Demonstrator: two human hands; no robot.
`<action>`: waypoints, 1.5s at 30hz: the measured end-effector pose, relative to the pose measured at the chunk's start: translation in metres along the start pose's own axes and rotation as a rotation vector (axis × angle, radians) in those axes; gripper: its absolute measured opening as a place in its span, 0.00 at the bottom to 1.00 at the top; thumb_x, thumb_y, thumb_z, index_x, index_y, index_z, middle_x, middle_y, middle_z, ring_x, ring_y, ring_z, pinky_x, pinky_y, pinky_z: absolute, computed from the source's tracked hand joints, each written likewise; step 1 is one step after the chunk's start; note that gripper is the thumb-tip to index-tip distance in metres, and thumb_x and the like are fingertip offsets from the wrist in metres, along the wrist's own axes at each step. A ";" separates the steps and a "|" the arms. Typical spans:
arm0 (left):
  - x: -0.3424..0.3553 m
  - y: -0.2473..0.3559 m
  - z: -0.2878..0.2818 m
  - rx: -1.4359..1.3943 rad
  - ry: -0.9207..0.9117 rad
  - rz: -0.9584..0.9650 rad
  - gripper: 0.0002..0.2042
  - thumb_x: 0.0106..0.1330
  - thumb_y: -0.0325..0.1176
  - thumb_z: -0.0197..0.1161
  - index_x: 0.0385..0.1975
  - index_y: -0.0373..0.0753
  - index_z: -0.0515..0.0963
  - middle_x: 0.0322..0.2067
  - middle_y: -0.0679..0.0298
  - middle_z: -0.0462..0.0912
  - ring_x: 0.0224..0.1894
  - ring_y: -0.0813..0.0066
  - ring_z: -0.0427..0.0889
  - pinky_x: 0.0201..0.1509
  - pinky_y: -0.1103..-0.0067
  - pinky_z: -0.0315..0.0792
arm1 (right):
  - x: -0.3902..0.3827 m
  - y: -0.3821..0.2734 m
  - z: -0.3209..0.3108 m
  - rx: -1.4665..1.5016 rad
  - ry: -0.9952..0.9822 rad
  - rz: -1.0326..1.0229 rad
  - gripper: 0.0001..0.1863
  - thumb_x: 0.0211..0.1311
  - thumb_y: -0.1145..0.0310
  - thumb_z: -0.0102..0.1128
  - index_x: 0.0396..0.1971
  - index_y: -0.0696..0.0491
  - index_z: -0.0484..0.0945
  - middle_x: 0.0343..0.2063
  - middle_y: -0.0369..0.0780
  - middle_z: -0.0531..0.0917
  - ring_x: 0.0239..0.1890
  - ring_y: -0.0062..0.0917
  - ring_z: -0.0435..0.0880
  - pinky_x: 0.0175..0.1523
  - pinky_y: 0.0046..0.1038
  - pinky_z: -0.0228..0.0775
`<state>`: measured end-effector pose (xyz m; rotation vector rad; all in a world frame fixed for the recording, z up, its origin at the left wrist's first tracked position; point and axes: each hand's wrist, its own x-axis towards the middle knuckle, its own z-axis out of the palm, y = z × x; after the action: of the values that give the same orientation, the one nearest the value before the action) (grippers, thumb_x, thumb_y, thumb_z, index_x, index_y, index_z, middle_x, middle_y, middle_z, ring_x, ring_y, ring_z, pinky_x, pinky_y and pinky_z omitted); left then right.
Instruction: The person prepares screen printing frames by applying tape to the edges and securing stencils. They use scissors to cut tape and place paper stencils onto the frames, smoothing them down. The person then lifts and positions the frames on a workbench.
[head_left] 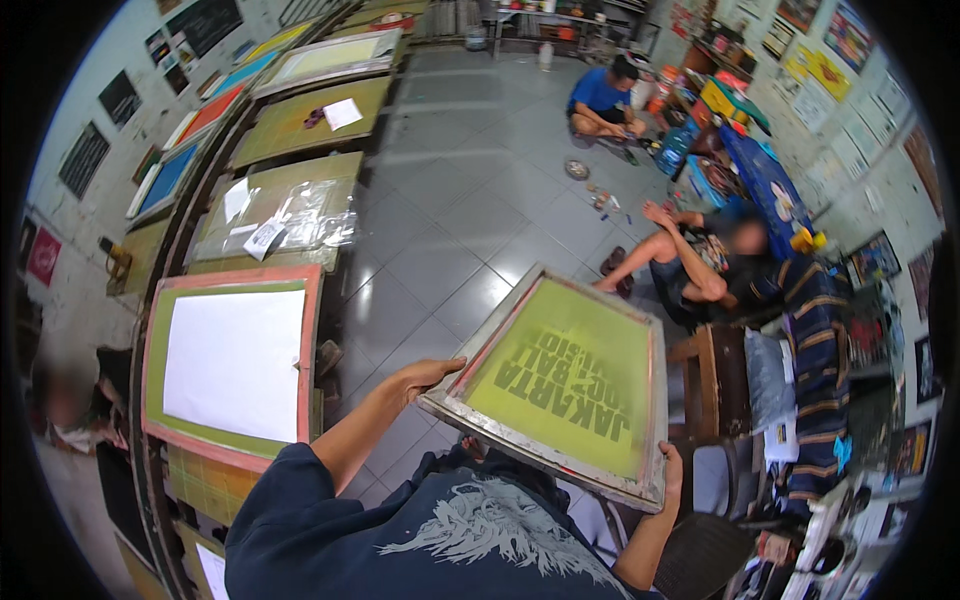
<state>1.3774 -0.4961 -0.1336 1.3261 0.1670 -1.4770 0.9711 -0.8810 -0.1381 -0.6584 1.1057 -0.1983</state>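
A screen printing frame (560, 385) with yellow-green mesh and dark lettering is held up in front of my body, tilted. My left hand (428, 378) grips its left rail, thumb on top. On the near right corner, my right hand (670, 478) is wrapped round the edge; some of its fingers are hidden behind the wood. To my left, a second frame (310, 345) with a reddish border lies on the long printing table, a white sheet (235, 350) covering most of its green mesh.
Along the left, the long table carries more boards, a clear plastic sheet (290, 215) and loose papers. One person in blue (603, 95) squats on the tiled floor; another person (700, 260) sits at right beside a wooden box (715, 375). A chair (700, 550) stands near my right arm.
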 end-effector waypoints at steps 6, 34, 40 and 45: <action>0.042 -0.018 -0.051 -0.385 0.072 -0.093 0.22 0.78 0.43 0.55 0.57 0.27 0.73 0.42 0.50 0.87 0.34 0.64 0.91 0.37 0.68 0.89 | 0.137 -0.036 0.038 -0.003 -0.184 0.247 0.28 0.61 0.61 0.51 0.54 0.68 0.77 0.43 0.55 0.86 0.39 0.45 0.89 0.48 0.45 0.85; 0.170 0.314 -0.156 -0.663 0.142 0.017 0.19 0.74 0.41 0.60 0.54 0.31 0.77 0.45 0.54 0.87 0.39 0.65 0.90 0.45 0.68 0.87 | 0.340 -0.279 0.392 0.009 -0.156 0.133 0.22 0.66 0.58 0.52 0.48 0.62 0.79 0.33 0.44 0.88 0.24 0.35 0.87 0.27 0.35 0.83; 0.237 0.540 -0.213 -0.322 0.110 0.048 0.19 0.73 0.37 0.61 0.58 0.33 0.76 0.48 0.54 0.86 0.46 0.64 0.89 0.52 0.68 0.85 | 0.266 -0.303 0.460 0.076 -0.072 0.013 0.19 0.69 0.56 0.53 0.44 0.58 0.78 0.29 0.41 0.83 0.25 0.29 0.84 0.30 0.35 0.79; 0.264 0.673 -0.213 -0.072 -0.060 0.146 0.24 0.73 0.40 0.62 0.64 0.36 0.74 0.51 0.55 0.85 0.48 0.66 0.88 0.53 0.72 0.84 | 0.234 -0.282 0.547 0.290 0.242 -0.353 0.20 0.69 0.55 0.53 0.45 0.58 0.77 0.28 0.42 0.82 0.24 0.29 0.83 0.28 0.33 0.78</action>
<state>2.0741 -0.7746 -0.0658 1.2089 0.0818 -1.3729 1.6032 -0.9984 0.0022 -0.5735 1.1562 -0.7444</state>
